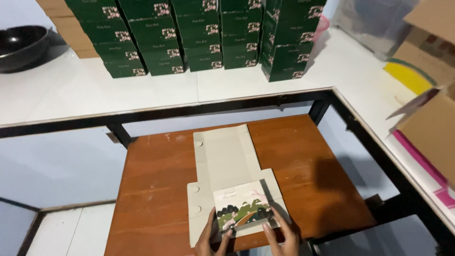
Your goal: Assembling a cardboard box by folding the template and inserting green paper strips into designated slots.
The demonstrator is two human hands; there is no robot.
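Flat grey box blank (226, 163) is laid near the tabletop's (156, 189) front edge, mostly unfolded; only its printed front panel (241, 205) is being raised, pinched by left hand (212, 237) and right hand (280, 234). Finished green boxes (199, 35) are stacked behind.

Flat carton blank (226, 163): grey-beige cardboard, unfolded, lying flat on the wooden table, long axis running near to far. Far panel plain w/ side flaps; two small round cut-outs on left edge, another on far-left corner. Near end has one panel folded up and over, printed side showing.

Printed panel (242, 205): cream top, green hills w/ pink blossoms below, slightly tilted, at near centre of table. Near edge pinched betw. both hands.
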